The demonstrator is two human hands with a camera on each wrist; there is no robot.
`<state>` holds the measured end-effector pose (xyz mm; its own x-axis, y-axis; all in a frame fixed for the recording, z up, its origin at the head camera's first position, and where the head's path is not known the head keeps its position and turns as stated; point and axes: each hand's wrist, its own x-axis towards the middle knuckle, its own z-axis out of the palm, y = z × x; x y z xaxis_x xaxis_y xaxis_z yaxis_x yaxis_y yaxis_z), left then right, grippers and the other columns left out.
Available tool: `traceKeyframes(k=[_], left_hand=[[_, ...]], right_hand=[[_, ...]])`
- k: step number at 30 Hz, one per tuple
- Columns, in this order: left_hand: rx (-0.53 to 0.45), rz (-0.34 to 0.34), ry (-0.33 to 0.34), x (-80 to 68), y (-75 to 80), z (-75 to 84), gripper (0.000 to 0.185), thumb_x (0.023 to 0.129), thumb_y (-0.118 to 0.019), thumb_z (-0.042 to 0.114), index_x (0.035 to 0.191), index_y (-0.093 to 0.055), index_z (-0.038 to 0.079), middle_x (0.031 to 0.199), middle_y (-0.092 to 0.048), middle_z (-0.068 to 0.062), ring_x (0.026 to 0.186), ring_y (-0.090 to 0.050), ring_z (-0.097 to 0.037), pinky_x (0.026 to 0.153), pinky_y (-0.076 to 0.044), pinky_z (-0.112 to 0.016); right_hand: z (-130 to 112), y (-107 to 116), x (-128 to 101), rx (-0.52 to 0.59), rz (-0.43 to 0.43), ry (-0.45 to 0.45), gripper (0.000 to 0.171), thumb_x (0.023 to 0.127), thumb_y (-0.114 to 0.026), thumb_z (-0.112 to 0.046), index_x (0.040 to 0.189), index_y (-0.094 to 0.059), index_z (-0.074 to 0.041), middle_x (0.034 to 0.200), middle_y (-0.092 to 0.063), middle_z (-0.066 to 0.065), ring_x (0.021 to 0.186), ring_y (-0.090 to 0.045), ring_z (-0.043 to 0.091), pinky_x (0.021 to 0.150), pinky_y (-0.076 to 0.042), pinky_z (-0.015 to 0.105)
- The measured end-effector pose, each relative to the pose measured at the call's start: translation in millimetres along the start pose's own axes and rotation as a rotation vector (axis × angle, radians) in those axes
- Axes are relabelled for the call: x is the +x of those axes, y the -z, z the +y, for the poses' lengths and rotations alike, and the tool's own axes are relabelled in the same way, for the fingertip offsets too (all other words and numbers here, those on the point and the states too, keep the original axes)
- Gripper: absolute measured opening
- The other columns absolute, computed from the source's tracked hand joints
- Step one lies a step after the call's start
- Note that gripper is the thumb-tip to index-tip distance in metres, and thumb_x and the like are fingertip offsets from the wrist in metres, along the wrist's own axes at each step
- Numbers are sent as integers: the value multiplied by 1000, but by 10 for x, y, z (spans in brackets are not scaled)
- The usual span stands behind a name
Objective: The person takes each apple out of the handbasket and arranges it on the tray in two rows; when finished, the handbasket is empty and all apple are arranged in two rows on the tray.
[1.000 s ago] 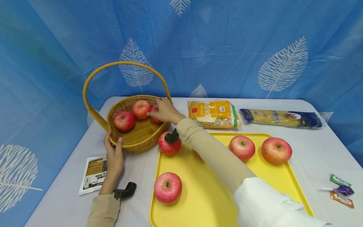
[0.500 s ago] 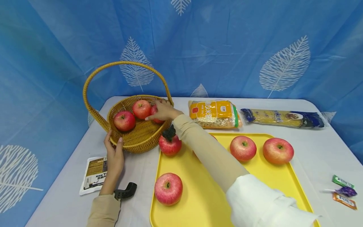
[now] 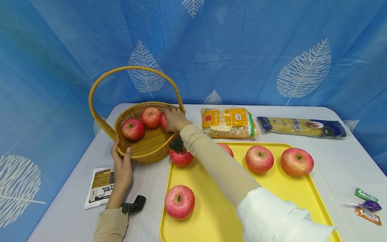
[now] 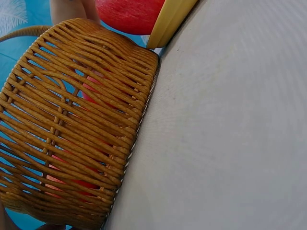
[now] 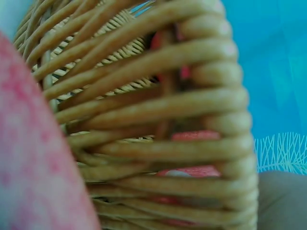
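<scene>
My right hand [image 3: 174, 119] is inside the basket [image 3: 142, 153], fingers curled round a red apple [image 3: 164, 121] at the basket's right inner wall; most of that apple is behind my knuckles, so the exact contact points cannot be read. My left hand [image 3: 122, 167] is at the basket's near-left rim, thumb hooked over the weave, fingers hidden below. Judged handling: the apple is firm, smooth-skinned, moderately heavy for one hand, likely to roll on the curved basket floor and to bruise if dropped; best held round its widest part, palm over the top. The basket looks light and stiff, so it could slide on the counter [image 3: 338, 144] without my left hand steadying it. Two more apples [image 3: 132, 129] [image 3: 151, 116] sit along the basket's back-left. On the yellow tray [image 3: 208, 201], near the counter's front edge, five apples show, one partly hidden by my forearm. The right wrist view is blurred, showing only weave and a pink smear. The left wrist view shows the basket's outer wall [image 4: 76, 124] and a tray corner.
</scene>
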<state>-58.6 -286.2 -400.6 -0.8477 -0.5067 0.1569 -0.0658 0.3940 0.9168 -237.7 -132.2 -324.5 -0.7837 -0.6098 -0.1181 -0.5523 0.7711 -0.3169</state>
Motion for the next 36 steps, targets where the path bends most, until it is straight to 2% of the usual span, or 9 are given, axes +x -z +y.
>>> traceKeyframes(k=[11, 17, 18, 19, 22, 25, 26, 33, 36], left_hand=[[8, 7, -13, -18, -6, 33, 55, 96, -35, 35, 144, -8, 26, 152, -9, -5, 140, -11, -22, 113, -14, -46], [15, 1, -3, -20, -3, 43, 56, 97, -36, 34, 144, -8, 26, 152, -8, -4, 140, -10, -22, 113, -13, -45], [15, -1, 3, -36, -1, 85, 56, 97, -35, 32, 144, -8, 24, 152, -8, -5, 140, -10, -23, 113, -13, -45], [9, -4, 7, -54, 0, 134, 56, 97, -35, 31, 145, -7, 22, 152, -7, -7, 140, -10, -24, 113, -13, -46], [5, -3, 12, -51, 3, 130, 55, 97, -35, 31, 144, -7, 23, 152, -8, -7, 140, -11, -24, 113, -13, -46], [11, 5, 8, -33, 3, 72, 55, 97, -35, 35, 144, -8, 25, 152, -9, -6, 140, -12, -24, 113, -14, -46], [17, 9, 6, -14, 4, 20, 55, 96, -35, 36, 144, -9, 27, 152, -9, -5, 140, -13, -23, 113, -15, -45], [15, 16, 4, -12, -3, 24, 55, 96, -35, 37, 144, -9, 27, 152, -9, -4, 140, -13, -22, 113, -14, -45], [9, 11, -3, -7, -3, 26, 56, 96, -36, 35, 144, -8, 26, 152, -8, -5, 140, -12, -23, 113, -14, -45]], right_hand=[[32, -13, -5, 52, 49, 40, 89, 71, -76, -30, 143, -25, -14, 143, -31, 13, 128, -34, 34, 106, -31, 41], [27, -19, -7, 116, 64, 64, 88, 69, -75, -28, 142, -27, -16, 138, -35, 15, 118, -46, 30, 99, -40, 41], [24, -16, -8, 124, 61, 67, 88, 69, -74, -28, 142, -26, -17, 138, -35, 16, 117, -47, 30, 97, -42, 41], [23, -11, -8, 133, 57, 71, 88, 70, -74, -28, 143, -26, -17, 139, -34, 17, 116, -48, 31, 96, -42, 42], [27, 1, -7, 162, 48, 94, 87, 70, -73, -30, 143, -25, -18, 140, -31, 20, 117, -47, 32, 94, -44, 42], [41, 10, -7, 207, 34, 120, 85, 71, -72, -30, 142, -26, -20, 142, -28, 22, 120, -45, 31, 94, -44, 41], [46, 12, -6, 227, 32, 130, 84, 71, -72, -29, 142, -26, -22, 141, -28, 21, 120, -44, 30, 93, -45, 41], [91, 14, -13, 320, 7, 202, 78, 75, -67, -27, 142, -26, -31, 133, -38, 17, 116, -42, 25, 93, -43, 38], [115, 3, -24, 347, 13, 227, 75, 77, -66, -27, 141, -28, -32, 134, -38, 14, 116, -41, 24, 93, -42, 38]])
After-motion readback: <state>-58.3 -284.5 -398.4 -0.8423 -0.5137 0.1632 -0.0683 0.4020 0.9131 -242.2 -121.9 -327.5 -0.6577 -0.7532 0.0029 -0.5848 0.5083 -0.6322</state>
